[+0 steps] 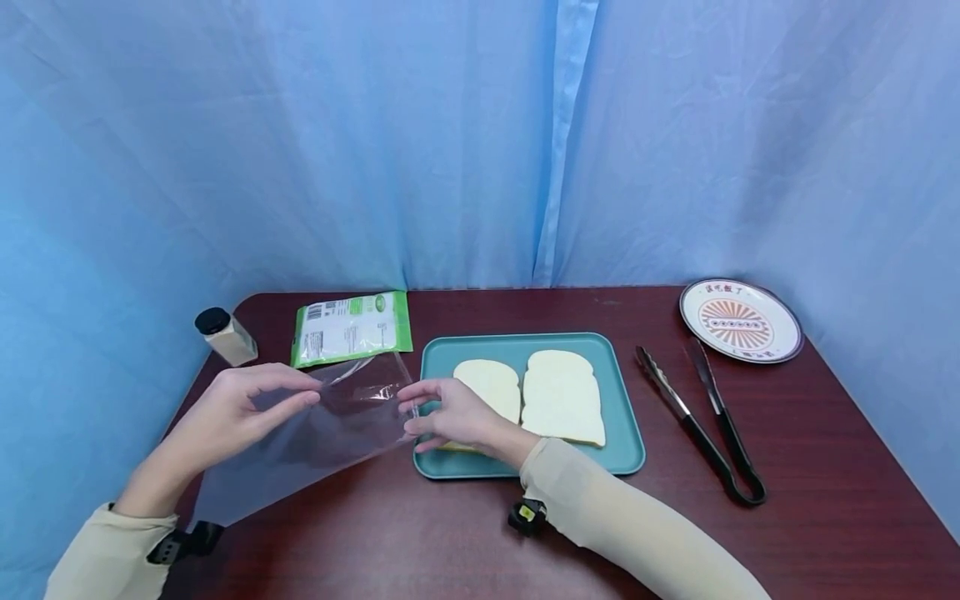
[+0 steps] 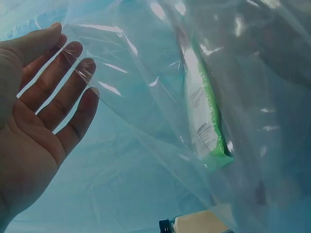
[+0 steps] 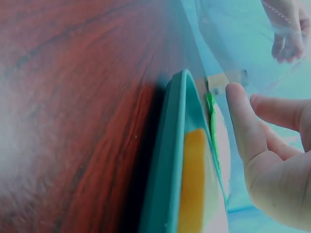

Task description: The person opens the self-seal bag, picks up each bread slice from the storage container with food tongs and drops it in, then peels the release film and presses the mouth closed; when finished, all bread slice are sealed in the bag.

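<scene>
A large clear plastic bag [image 1: 337, 433] hangs between my two hands above the left part of the table. My left hand [image 1: 240, 408] pinches one upper corner between thumb and fingertips; in the left wrist view the other fingers of that hand [image 2: 53, 102] are spread along the film. At the opposite corner my right hand [image 1: 461, 412] pinches the bag's edge, over the left side of a teal tray [image 1: 626, 433]. Two slices of bread [image 1: 487, 387] lie side by side on the tray, the left one partly hidden by my right hand.
A green and white packet [image 1: 348, 329] lies behind the bag, with a black-capped jar [image 1: 228, 337] to its left. Right of the tray are black-handled tongs [image 1: 708, 433] and a patterned plate [image 1: 738, 323]. Blue curtains [image 1: 450, 150] surround the table.
</scene>
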A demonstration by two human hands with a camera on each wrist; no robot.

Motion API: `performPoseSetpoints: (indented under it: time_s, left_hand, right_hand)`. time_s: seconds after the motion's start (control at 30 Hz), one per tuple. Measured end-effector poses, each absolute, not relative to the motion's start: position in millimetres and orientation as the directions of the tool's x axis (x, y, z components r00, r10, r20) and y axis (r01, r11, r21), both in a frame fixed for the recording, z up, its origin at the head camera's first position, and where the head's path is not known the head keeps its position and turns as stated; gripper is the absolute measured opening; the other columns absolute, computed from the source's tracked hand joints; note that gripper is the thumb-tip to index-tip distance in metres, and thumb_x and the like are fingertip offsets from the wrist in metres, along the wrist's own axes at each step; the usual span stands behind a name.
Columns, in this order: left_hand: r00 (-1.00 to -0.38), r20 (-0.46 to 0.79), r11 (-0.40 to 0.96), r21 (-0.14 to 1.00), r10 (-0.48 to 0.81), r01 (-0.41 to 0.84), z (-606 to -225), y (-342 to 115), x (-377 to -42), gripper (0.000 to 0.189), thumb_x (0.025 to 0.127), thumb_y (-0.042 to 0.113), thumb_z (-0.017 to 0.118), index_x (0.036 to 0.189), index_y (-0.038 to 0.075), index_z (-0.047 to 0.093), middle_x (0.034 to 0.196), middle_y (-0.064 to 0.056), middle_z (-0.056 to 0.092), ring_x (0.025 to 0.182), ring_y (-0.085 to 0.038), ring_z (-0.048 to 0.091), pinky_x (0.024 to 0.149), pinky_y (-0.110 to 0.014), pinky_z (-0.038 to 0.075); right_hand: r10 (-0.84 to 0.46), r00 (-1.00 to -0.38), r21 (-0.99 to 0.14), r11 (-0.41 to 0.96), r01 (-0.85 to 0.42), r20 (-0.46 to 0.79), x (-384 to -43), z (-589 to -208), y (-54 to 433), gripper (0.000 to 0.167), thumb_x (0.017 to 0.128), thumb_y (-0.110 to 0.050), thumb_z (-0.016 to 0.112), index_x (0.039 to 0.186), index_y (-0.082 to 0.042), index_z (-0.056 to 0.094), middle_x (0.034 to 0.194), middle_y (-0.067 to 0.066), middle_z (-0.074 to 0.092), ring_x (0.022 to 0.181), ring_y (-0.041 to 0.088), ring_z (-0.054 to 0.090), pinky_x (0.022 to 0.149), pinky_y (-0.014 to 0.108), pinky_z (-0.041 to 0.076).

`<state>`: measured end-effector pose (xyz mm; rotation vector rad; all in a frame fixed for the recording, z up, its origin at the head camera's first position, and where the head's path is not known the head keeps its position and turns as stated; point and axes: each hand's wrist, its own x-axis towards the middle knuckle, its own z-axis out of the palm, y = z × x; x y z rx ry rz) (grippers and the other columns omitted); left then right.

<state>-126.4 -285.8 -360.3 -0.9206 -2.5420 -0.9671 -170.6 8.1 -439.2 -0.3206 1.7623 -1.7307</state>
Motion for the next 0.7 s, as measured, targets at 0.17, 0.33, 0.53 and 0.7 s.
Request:
performPoseSetpoints:
  time_s: [0.17, 0.33, 0.53, 0.7]
  left_hand:
    - [-0.747, 0.467, 0.602, 0.448, 0.473, 0.661, -362.4, -286.1, -128.0, 0.029, 0.076, -0.001, 0.086, 0.101, 0.013, 0.081, 0.1, 0.006, 0.074, 0.09, -0.005, 0.066, 0.065, -0.014, 0.05]
    - [-0.758, 0.477, 0.615, 0.452, 0.445, 0.646, -362.8, -286.5, -127.2, 0.032, 0.076, -0.001, 0.087, 0.105, 0.011, 0.081, 0.095, 0.006, 0.076, 0.075, -0.002, 0.061, 0.056, -0.014, 0.044]
    - [-0.768, 0.459, 0.625, 0.455, 0.447, 0.635, -361.4, -284.7, -127.5, 0.031, 0.077, -0.001, 0.086, 0.106, 0.011, 0.08, 0.093, 0.003, 0.077, 0.059, -0.002, 0.052, 0.049, -0.014, 0.036]
    - [-0.794, 0.387, 0.651, 0.456, 0.469, 0.607, -360.8, -284.3, -127.4, 0.025, 0.084, 0.005, 0.083, 0.104, 0.017, 0.077, 0.092, 0.009, 0.074, 0.056, 0.0, 0.049, 0.047, -0.015, 0.037]
  right_hand:
    - [-0.602, -0.76, -0.968, 0.11, 0.224, -0.244, -163.6, -433.6, 8.4, 0.046, 0.09, 0.005, 0.073, 0.133, -0.007, 0.063, 0.116, 0.006, 0.067, 0.088, 0.024, 0.074, 0.069, 0.04, 0.062]
    - [-0.6, -0.767, -0.968, 0.058, 0.243, -0.229, -161.4, -431.6, 11.3, 0.053, 0.09, 0.007, 0.072, 0.137, -0.01, 0.058, 0.114, 0.011, 0.065, 0.087, 0.027, 0.074, 0.069, 0.043, 0.062]
    - [-0.575, -0.79, -0.97, 0.026, 0.242, -0.213, -162.0, -433.8, 10.6, 0.059, 0.09, 0.009, 0.07, 0.143, -0.011, 0.053, 0.114, 0.011, 0.065, 0.084, 0.026, 0.074, 0.067, 0.043, 0.061]
    - [-0.531, -0.826, -0.978, 0.031, 0.207, -0.192, -164.9, -436.3, 6.9, 0.06, 0.09, 0.01, 0.07, 0.144, -0.012, 0.054, 0.111, 0.008, 0.068, 0.079, 0.024, 0.074, 0.065, 0.042, 0.061]
